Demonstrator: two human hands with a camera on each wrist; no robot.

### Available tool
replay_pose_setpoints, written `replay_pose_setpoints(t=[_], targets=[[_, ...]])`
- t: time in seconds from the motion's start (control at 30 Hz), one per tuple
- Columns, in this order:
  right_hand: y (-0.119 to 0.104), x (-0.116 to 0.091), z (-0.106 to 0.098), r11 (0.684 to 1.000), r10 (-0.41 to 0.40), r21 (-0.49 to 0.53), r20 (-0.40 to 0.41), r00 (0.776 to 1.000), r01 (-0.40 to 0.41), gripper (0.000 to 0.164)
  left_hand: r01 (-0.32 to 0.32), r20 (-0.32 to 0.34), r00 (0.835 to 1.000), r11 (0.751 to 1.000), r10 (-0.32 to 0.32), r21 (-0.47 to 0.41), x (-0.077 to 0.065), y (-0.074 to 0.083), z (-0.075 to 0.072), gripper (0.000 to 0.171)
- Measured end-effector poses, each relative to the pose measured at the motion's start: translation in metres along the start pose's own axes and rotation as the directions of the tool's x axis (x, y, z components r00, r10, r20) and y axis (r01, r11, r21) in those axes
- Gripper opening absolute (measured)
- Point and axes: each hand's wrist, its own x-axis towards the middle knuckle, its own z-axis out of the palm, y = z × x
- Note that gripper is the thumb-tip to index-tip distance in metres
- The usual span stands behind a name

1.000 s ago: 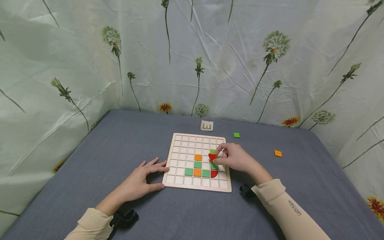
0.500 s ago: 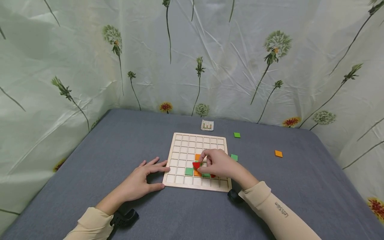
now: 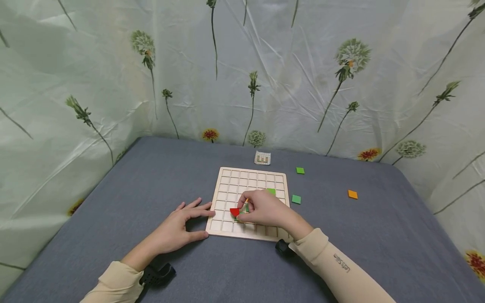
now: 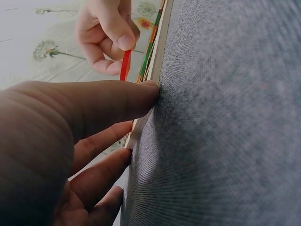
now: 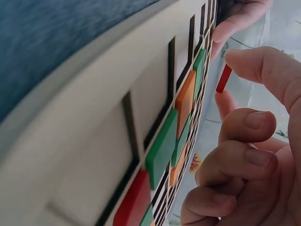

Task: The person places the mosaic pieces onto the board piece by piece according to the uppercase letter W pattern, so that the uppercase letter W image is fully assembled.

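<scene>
My right hand [image 3: 267, 208] pinches a red tile [image 3: 234, 212] with a rounded edge between thumb and index finger. It holds the tile just above the left-centre cells of a wooden grid board [image 3: 231, 188]. In the right wrist view, green tiles [image 5: 162, 148], orange tiles [image 5: 185, 96] and another red tile [image 5: 133, 200] sit in the board's cells. A light green tile [image 3: 270, 191] shows beyond my right hand, which hides most of the placed tiles in the head view. My left hand [image 3: 174, 229] touches the board's left edge with extended fingers and thumb.
Right of the board, a green tile [image 3: 296, 199], a light green tile [image 3: 300, 170] and an orange tile [image 3: 353, 194] lie on the grey-blue cloth [image 3: 170, 168]. A small patterned card [image 3: 262, 158] lies behind the board. A flowered curtain [image 3: 295, 84] hangs behind.
My right hand has moved left across the board with the red tile. The green tile beside the board's right edge, hidden at first, has come into view. My left hand stays put.
</scene>
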Motion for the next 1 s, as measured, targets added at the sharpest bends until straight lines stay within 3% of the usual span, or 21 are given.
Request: replay_pose_setpoints(t=[0.37, 1.0], targets=[[-0.010, 0.009, 0.010, 0.999, 0.010, -0.030, 0.029, 1.000, -0.009, 0.021, 0.009, 0.004, 1.000, 1.000, -0.009, 0.003, -0.001, 0.001, -0.001, 0.051], [-0.010, 0.007, 0.011, 0.998, 0.027, -0.062, 0.015, 1.000, -0.026, 0.023, 0.000, -0.005, 1.000, 1.000, 0.000, 0.005, -0.001, 0.002, -0.001, 0.049]])
